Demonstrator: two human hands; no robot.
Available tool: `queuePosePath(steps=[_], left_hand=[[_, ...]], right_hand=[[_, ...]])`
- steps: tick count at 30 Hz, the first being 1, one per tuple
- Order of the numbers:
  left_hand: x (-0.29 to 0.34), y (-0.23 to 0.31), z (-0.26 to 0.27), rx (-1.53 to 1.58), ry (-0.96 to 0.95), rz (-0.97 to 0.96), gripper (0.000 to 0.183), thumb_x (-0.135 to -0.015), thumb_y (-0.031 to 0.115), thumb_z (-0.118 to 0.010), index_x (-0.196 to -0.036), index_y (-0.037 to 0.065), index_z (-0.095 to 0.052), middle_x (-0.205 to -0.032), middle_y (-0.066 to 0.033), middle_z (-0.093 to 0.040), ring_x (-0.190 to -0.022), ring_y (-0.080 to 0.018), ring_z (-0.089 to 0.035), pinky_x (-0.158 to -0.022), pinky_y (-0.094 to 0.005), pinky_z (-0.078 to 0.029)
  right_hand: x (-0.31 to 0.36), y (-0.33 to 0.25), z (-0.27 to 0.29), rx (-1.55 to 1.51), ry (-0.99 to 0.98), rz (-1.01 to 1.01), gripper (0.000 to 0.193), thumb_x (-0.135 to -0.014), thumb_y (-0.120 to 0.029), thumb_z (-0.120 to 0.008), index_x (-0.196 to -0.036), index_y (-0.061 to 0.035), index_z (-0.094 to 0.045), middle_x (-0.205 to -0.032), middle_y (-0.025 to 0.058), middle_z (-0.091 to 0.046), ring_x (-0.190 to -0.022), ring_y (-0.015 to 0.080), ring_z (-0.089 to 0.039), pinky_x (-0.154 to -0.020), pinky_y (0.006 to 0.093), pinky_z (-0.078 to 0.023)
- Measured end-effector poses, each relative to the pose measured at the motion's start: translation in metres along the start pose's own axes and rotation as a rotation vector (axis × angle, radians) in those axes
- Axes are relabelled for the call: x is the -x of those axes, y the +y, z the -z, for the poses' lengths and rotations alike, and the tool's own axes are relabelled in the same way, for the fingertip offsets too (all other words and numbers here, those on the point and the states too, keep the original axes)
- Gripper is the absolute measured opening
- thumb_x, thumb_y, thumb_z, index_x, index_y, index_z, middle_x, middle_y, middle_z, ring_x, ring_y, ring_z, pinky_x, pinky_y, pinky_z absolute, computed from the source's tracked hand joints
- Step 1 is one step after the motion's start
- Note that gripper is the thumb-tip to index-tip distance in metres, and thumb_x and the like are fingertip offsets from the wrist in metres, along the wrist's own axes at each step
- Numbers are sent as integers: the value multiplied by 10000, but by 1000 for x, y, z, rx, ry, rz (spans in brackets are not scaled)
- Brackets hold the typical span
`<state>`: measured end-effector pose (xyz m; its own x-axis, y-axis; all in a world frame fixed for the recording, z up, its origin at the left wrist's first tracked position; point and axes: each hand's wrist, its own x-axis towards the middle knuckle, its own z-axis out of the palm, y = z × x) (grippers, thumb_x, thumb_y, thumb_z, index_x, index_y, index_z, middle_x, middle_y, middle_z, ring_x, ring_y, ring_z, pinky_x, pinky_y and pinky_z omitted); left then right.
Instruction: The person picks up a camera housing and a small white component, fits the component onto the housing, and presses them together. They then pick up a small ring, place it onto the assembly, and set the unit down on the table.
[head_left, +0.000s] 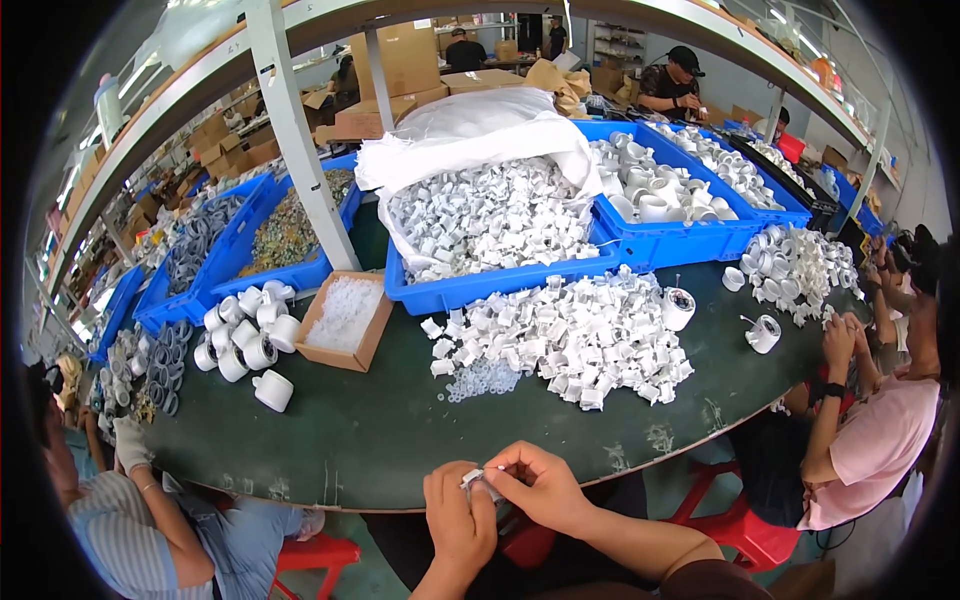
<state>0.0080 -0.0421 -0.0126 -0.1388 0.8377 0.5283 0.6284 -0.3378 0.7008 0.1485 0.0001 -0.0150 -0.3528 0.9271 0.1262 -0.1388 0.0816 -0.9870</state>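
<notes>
A white part (pixel 472 479) is being pinched by the left hand (pixel 460 522), seemingly for steadiness, its edge being pinched by the right hand (pixel 543 488).

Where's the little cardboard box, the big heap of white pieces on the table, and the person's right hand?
Cardboard box (pixel 335 356): head view, on its front wall.
Heap of white pieces (pixel 572 338): head view, middle of the heap.
Right hand (pixel 543 488): head view, back of the hand.
</notes>
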Motion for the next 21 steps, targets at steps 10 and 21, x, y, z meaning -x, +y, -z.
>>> queuePosePath(steps=[10, 21], left_hand=[[-10, 0, -3, 89, -87, -34, 129, -910, 64, -600, -1017, -7, -612, -1024, -169, -645, -915, -344, -574, -817, -423, -449], [-12, -1, -8, 56, -73, -40, 84, -905, 56, -595, -960, -2, -622, -991, -158, -667, -903, -317, -600, -822, -395, -478]], right_hand=[[-1, -3, 21, -369, -137, -279, 120, -1020, -93, -611, -1107, -11, -626, -1034, 30, -661, -924, 80, -611, -833, 257, -510], [6, -46, 148, 1329, 515, 297, 223, -848, -19, -710, -1064, -22, -655, -1024, 174, -661, -940, 383, -634, -788, 427, -533]])
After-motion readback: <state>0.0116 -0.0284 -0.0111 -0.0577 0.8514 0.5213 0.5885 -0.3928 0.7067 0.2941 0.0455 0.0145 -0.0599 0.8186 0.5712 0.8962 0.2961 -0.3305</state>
